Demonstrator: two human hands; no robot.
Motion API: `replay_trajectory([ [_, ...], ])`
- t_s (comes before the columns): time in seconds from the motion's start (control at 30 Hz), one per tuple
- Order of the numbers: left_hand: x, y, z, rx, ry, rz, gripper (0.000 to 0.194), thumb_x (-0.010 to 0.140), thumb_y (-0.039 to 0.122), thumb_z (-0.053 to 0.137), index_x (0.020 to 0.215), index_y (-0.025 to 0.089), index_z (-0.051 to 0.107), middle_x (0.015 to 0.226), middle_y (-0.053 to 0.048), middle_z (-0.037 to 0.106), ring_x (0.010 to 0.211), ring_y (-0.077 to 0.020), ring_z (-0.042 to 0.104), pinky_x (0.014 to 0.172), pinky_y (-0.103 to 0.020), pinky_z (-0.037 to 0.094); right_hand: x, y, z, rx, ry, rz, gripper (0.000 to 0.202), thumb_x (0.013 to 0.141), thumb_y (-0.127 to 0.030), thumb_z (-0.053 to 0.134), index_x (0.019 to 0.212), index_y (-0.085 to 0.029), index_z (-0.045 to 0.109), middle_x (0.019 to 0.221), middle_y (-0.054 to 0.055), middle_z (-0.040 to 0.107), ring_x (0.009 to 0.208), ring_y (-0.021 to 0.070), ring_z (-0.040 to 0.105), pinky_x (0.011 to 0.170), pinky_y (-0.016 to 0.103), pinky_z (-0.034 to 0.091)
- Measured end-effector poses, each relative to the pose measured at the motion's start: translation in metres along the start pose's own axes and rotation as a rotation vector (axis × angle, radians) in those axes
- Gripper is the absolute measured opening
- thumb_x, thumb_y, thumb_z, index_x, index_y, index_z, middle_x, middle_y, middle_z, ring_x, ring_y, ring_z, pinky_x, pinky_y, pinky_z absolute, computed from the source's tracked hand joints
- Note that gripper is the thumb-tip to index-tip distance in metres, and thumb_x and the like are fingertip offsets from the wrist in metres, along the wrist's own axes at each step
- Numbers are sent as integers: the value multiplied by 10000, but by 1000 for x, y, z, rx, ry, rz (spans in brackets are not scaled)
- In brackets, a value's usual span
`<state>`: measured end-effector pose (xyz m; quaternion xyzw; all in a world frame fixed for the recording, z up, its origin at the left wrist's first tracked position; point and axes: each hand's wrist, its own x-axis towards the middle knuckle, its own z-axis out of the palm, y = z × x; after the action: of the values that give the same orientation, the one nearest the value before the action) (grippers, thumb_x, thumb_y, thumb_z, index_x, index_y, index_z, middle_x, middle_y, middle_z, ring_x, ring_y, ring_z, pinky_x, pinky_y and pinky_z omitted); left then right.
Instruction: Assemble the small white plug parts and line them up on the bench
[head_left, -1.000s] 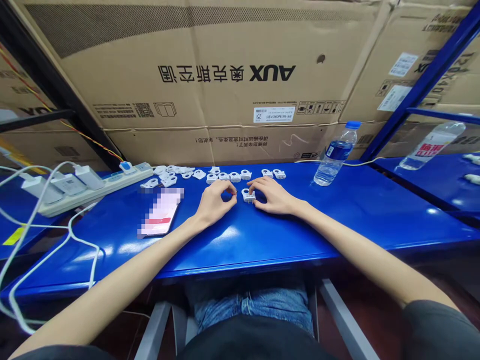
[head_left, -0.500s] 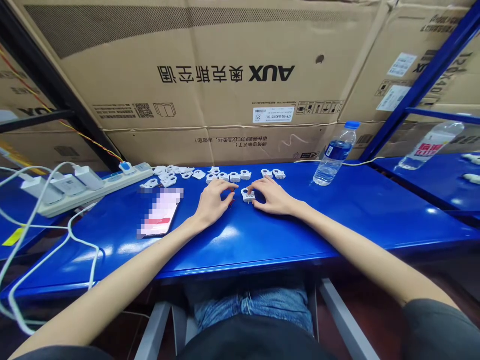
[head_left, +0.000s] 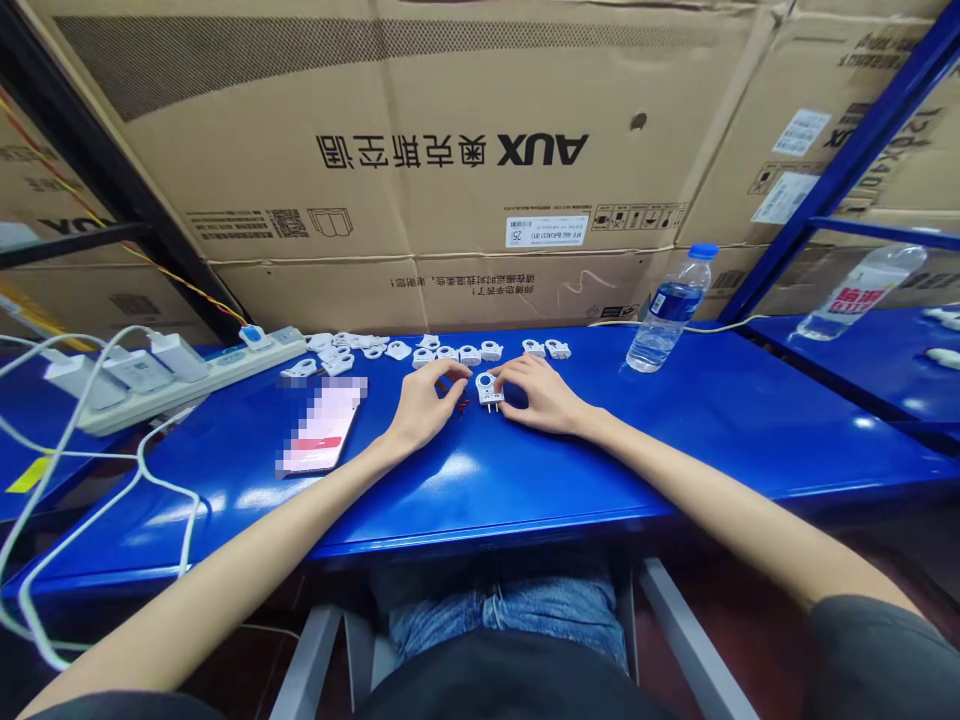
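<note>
A white plug piece with a ring and two metal pins (head_left: pixel 490 391) is between the thumb and fingers of my right hand (head_left: pixel 541 394), its pins pointing toward me. My left hand (head_left: pixel 426 402) rests on the blue table just left of it, thumb and index fingertips close together; whether something small is pinched there is too small to make out. Tiny red pieces (head_left: pixel 463 406) lie by the left thumb. Beyond my hands, several similar white pieces (head_left: pixel 469 355) stand in a row, with two more (head_left: pixel 556 348) to the right.
A phone (head_left: pixel 324 428) lies left of my left hand. Farther left is a power strip (head_left: pixel 225 368) with chargers and white cables. More white pieces (head_left: pixel 337 362) are piled behind the phone. A water bottle (head_left: pixel 667 312) stands at right, before cardboard boxes (head_left: pixel 450 80).
The white plug piece has tipped upright and shifted slightly left, its pins now showing clearly. My left hand has moved slightly left, and more of the red pieces shows.
</note>
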<state>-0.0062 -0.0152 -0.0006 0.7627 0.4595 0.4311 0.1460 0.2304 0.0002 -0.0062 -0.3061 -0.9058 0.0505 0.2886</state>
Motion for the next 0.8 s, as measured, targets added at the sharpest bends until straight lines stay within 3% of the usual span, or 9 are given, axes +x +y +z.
replay_trajectory([
  [0.5, 0, 5, 0, -272, -75, -104, 171, 860, 371, 745, 891, 206, 779, 913, -33, 792, 756, -176, 719, 774, -331, 600, -1, 0, 5, 2, 106, -43, 137, 888, -245, 648, 1024, -256, 665, 1340, 65, 706, 1265, 284, 619, 1108, 516, 425],
  [0.67, 2, -1, 1, -165, -37, -32, 162, 866, 378, 742, 907, 230, 795, 1018, -53, 779, 945, -214, 696, 710, -310, 554, -1, -3, 5, -20, 147, -80, 106, 914, -247, 643, 1016, -252, 669, 1365, 71, 695, 1256, 291, 612, 1096, 520, 441],
  [0.8, 2, -4, 2, -100, 16, -23, 159, 866, 380, 743, 923, 246, 807, 1016, -57, 733, 928, -207, 659, 643, -288, 506, -1, -6, 5, -19, 162, -96, 91, 925, -249, 643, 1012, -243, 671, 1343, 83, 706, 1236, 295, 619, 1080, 516, 454],
])
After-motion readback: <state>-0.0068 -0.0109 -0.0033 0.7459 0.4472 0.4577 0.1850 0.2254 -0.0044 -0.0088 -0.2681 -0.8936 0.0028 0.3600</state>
